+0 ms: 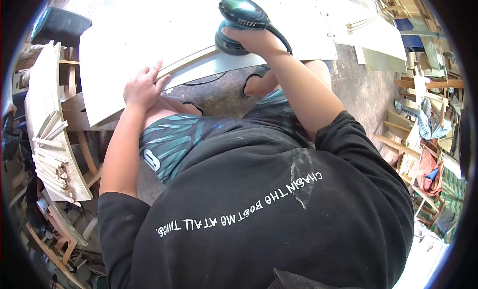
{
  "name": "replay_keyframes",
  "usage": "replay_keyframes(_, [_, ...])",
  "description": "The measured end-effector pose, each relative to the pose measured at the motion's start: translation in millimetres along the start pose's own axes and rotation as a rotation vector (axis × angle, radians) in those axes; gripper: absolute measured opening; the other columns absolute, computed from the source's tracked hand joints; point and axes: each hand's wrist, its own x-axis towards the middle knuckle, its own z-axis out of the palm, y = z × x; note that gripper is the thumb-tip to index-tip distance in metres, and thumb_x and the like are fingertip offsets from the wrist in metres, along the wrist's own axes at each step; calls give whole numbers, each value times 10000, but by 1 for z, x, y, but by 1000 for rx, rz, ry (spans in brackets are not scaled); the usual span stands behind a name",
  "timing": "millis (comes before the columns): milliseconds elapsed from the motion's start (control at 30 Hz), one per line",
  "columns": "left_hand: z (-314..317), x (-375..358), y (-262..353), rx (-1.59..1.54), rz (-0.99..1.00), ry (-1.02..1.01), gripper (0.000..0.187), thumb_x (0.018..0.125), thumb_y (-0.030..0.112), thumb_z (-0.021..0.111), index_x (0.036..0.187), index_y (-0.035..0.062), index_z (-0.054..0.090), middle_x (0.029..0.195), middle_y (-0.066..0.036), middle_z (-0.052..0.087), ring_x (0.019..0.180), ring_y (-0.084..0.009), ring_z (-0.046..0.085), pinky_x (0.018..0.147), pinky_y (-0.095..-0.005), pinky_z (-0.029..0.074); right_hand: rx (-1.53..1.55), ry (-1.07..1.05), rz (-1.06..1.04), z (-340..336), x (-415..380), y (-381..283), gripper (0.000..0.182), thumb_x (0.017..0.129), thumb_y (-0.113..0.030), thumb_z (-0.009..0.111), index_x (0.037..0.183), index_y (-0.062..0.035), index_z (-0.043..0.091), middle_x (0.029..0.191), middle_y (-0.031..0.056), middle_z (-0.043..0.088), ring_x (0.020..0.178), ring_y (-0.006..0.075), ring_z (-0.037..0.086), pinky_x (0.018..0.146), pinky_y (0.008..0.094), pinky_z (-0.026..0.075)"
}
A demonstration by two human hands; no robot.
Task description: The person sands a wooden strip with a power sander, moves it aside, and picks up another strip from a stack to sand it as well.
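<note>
A teal and black power sander (242, 20) stands near the front edge of a white board (149, 30). Around its lower body my right hand (251, 39) is wrapped, with the black cord running down beside the wrist. A thin wooden strip (191, 57) lies along the board's edge, its right end at the sander. My left hand (143, 85) rests at the strip's left end with fingers spread; whether it presses on the strip or the board is not clear.
A dark box (60, 27) is at the upper left. Wood strips are piled on a side bench (69, 169) at left. Thin sticks (360, 25) lie on the right part of the table. Timber and cloths (430, 120) crowd the right side.
</note>
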Motion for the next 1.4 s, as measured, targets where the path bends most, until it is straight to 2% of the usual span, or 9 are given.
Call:
replay_keyframes(167, [1,-2,-1,37,-25,-23,624,954,658,628,1461,296,646,1092,-68,735,941,-318,749,764,-468,614,112,-214,-155,41,-18,-44,397,780,-366,785,1073,-98,769,981,182,774,907,291,734,849,417,584])
replay_keyframes(333, [4,2,0,38,-69,-106,646,954,662,621,1472,276,636,1146,-74,739,948,-327,761,769,-477,617,85,-172,-434,88,-15,-49,372,781,-366,738,1048,-106,750,995,175,767,936,369,724,858,433,580])
replay_keyframes(433, [7,0,0,93,-58,-38,652,958,674,607,1475,277,633,1158,-73,740,956,-327,760,767,-478,618,61,-159,-376,70,-16,-39,365,784,-379,736,1029,-109,755,976,190,763,929,373,723,858,440,582])
replay_keyframes(533, [3,-1,0,43,-55,-64,638,962,679,599,1446,266,651,1150,-72,740,946,-338,758,767,-475,619,191,-151,-89,35,-12,-23,367,780,-345,838,1043,-96,784,969,101,797,914,187,736,851,369,587])
replay_keyframes(633, [-1,-1,0,13,-27,-41,616,967,665,606,1414,247,671,1148,-75,741,948,-339,756,777,-472,618,115,-70,-26,8,1,2,507,835,-368,848,1221,-52,756,1142,138,786,1048,226,742,932,378,584])
replay_keyframes(733, [-1,-1,0,14,-7,-34,614,969,658,608,1411,237,672,1153,-78,742,960,-337,755,781,-475,617,5,-43,-6,-2,2,6,536,850,-443,809,1252,-93,758,1183,127,782,1079,262,742,946,391,582])
replay_keyframes(967, [3,2,-1,79,-47,-86,659,970,664,601,1443,208,645,1196,-93,736,987,-342,749,779,-487,614,173,-216,-283,74,-22,-40,333,793,-349,746,1017,-102,748,1005,187,768,970,315,746,870,426,587])
replay_keyframes(1133, [6,3,-2,100,-73,-111,732,969,699,571,1466,163,621,1227,-97,725,1024,-338,741,804,-489,610,-23,-197,-373,84,-17,-45,337,769,-343,702,1014,-117,753,982,211,765,968,410,730,861,464,587])
replay_keyframes(1400, [9,0,-4,66,-65,-60,730,960,720,567,1438,176,651,1189,-91,728,1026,-345,736,806,-491,607,271,120,-36,-3,-9,11,438,773,-303,849,1138,-89,739,1014,92,781,922,210,730,892,357,587])
